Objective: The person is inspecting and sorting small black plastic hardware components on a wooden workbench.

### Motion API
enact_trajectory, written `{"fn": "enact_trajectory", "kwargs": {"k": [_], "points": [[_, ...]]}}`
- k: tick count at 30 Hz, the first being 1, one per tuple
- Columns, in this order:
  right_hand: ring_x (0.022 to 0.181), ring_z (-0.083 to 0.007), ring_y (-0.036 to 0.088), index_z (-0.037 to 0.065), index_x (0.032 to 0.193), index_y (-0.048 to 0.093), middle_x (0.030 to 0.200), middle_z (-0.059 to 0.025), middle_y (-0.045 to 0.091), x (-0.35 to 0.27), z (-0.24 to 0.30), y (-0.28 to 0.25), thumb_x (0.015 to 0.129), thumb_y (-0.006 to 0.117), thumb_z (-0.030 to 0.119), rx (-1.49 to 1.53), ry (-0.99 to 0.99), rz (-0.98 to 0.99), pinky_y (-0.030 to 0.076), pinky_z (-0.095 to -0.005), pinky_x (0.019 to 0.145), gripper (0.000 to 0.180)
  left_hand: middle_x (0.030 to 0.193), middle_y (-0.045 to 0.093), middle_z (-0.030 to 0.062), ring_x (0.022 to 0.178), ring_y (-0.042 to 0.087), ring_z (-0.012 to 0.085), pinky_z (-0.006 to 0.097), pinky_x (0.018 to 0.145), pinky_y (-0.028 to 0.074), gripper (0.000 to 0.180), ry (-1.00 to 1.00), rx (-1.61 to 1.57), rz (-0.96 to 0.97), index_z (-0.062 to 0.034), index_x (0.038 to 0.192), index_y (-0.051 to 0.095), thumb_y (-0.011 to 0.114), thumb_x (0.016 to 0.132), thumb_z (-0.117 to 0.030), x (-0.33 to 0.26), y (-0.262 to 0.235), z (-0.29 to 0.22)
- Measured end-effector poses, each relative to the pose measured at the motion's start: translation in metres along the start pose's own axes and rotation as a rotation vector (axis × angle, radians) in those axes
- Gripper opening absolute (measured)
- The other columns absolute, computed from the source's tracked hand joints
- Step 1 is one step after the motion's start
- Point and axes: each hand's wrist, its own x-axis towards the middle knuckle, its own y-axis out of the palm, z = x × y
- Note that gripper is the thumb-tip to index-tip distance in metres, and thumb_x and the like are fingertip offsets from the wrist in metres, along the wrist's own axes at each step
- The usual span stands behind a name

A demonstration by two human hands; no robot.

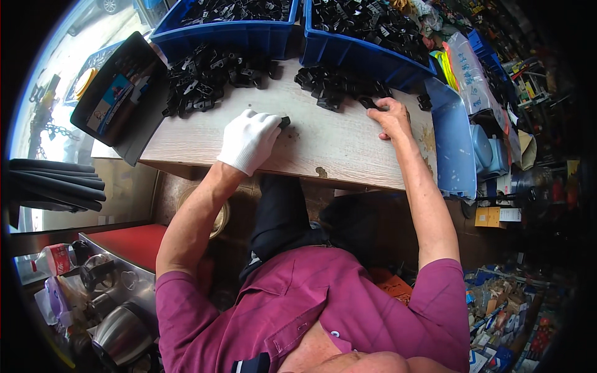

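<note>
My left hand [249,140] wears a white knit glove and is closed on a small black plastic part [284,122], whose end sticks out past the fingertips above the wooden tabletop [323,146]. My bare right hand [393,118] is at the right edge of a heap of black plastic parts [333,86]. Its thumb and forefinger pinch one dark piece [368,103] there. A second, larger heap of black parts [202,78] lies at the back left of the table. The exact shape of the parts is too small to make out.
Two blue bins [227,37] full of black parts stand along the table's back. At the left a tablet [118,90] leans on its stand; a light blue plastic tray [453,137] hangs by the right edge. A steel kettle [122,334] is at the lower left.
</note>
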Motion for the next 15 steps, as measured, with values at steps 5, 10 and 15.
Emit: {"fn": "enact_trajectory", "kwargs": {"k": [5,10,15], "points": [[0.059,-0.0156,0.063,0.0,0.112,0.071,0.09,-0.0094,0.07,-0.004,-0.004,-0.001,0.08,0.083,0.022,0.087,0.015,-0.01,0.056,-0.0293,0.047,0.041,0.087,0.071,0.0091,0.081,0.066,0.0326,0.042,0.071,0.055,0.009,-0.011,-0.015,-0.003,-0.0088,0.096,0.068,0.068,0.087,-0.012,0.003,0.001,-0.012],[0.04,-0.0083,0.049,0.002,0.104,0.064,0.063,-0.0009,0.058,-0.041,0.003,-0.007,0.085,0.081,0.018,0.641,0.091,0.099,0.061,-0.0337,0.047,0.03,0.11,0.076,0.0147,0.089,0.075,0.0247,0.03,0.079,0.059,0.033,-0.409,-0.498,-0.086,-0.0016,0.123,0.069,0.071,0.09,-0.006,0.009,0.021,-0.021],[0.039,-0.0083,0.047,0.0,0.113,0.064,0.06,0.0006,0.057,-0.087,0.021,0.042,0.086,0.082,0.02,0.91,0.021,0.336,0.057,-0.031,0.046,0.038,0.106,0.076,0.0133,0.096,0.071,0.015,0.029,0.085,0.055,0.031,-0.579,-1.049,-0.141,0.0013,0.121,0.07,0.069,0.093,-0.011,0.036,0.055,-0.053]]}}
